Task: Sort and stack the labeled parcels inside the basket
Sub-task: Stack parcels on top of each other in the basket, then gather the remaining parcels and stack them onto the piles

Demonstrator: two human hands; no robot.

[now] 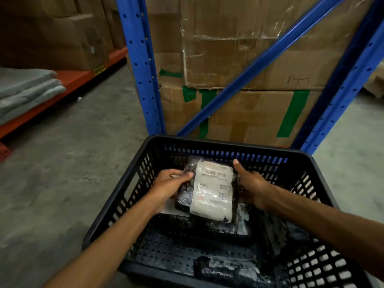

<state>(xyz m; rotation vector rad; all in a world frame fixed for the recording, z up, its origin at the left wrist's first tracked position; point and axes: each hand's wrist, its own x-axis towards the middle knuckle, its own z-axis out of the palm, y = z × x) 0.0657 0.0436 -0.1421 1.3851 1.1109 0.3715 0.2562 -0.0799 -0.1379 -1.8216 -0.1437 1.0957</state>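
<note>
Two bare forearms, left hand (168, 183), right hand (252, 186), sleeveless.

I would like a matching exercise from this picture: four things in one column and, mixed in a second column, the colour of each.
Things:
1. basket
2. rack frame
3. tape on the boxes
4. shelf at the left

Colours:
A. green
B. orange-red
C. black
D. blue

Pairs: 1-C, 2-D, 3-A, 4-B
</note>
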